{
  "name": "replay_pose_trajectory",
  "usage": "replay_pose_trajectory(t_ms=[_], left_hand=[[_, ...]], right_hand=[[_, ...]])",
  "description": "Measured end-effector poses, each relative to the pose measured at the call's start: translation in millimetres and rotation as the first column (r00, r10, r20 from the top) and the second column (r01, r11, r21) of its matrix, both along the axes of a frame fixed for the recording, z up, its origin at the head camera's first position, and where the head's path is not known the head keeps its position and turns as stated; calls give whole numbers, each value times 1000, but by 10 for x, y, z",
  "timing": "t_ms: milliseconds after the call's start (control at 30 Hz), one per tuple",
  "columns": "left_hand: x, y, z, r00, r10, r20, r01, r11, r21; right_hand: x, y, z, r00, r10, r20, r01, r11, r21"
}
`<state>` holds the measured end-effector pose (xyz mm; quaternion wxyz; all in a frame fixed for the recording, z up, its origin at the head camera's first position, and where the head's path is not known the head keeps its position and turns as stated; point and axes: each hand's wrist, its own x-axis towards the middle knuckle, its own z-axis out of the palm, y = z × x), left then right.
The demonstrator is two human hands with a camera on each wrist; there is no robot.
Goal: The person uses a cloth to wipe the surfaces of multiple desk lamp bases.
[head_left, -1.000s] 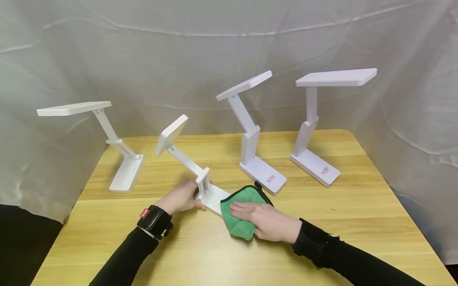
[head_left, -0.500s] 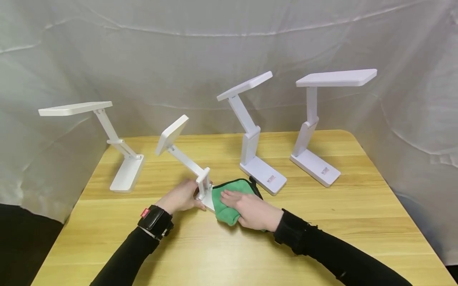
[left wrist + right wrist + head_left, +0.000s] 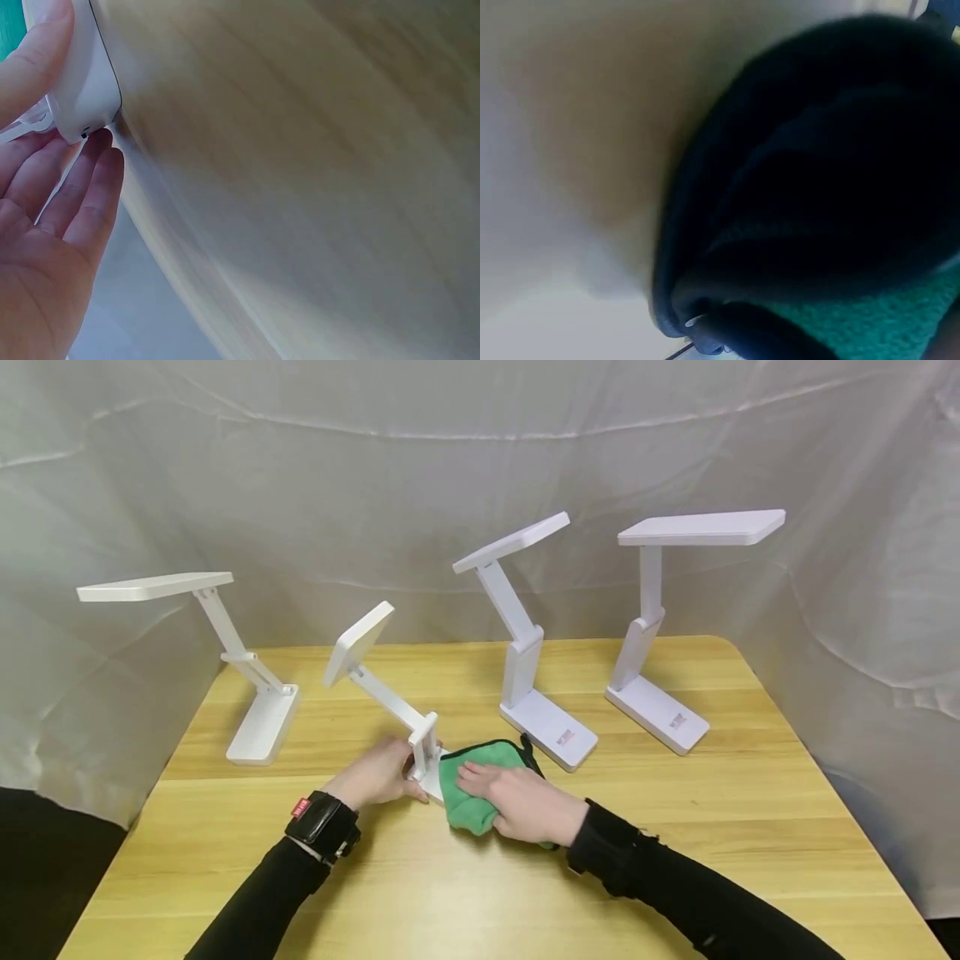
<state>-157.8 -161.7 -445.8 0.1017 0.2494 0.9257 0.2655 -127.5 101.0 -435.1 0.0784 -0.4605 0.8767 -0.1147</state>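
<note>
A white folding desk lamp (image 3: 386, 700) stands left of the table's middle, its head tilted up. My left hand (image 3: 377, 773) holds the rear end of its base, thumb on the near side; in the left wrist view, the fingers (image 3: 96, 191) touch the end of the white base (image 3: 84, 82). On the front part of the base lies a green cloth (image 3: 468, 806) with black edging. My right hand (image 3: 521, 802) presses flat on the cloth with its fingers extended, hiding much of the base. The right wrist view is mostly filled by the cloth's dark fold (image 3: 840, 172).
Three more white desk lamps stand on the wooden table (image 3: 420, 893): one lamp (image 3: 262, 727) at the left, another lamp (image 3: 551, 727) just behind my right hand, and a third lamp (image 3: 660, 714) at the right. A pale grey curtain (image 3: 420, 518) hangs round the table.
My right hand has slid the cloth leftward and slightly away along the lamp's base, covering more of it near my left hand. The left hand keeps its hold.
</note>
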Motion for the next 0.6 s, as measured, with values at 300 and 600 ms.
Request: replay_pose_trajectory(t_ms=[300,600], left_hand=[[9,-6,16,1000,4,-5,-4,1000,1],[20,6,17,1000,10,-6,-10,1000,-2]], right_hand=[[114,92,-60,999,38,4,-38,999,-2],[68,149,-35,1000,-19,18,19,1000,-1]])
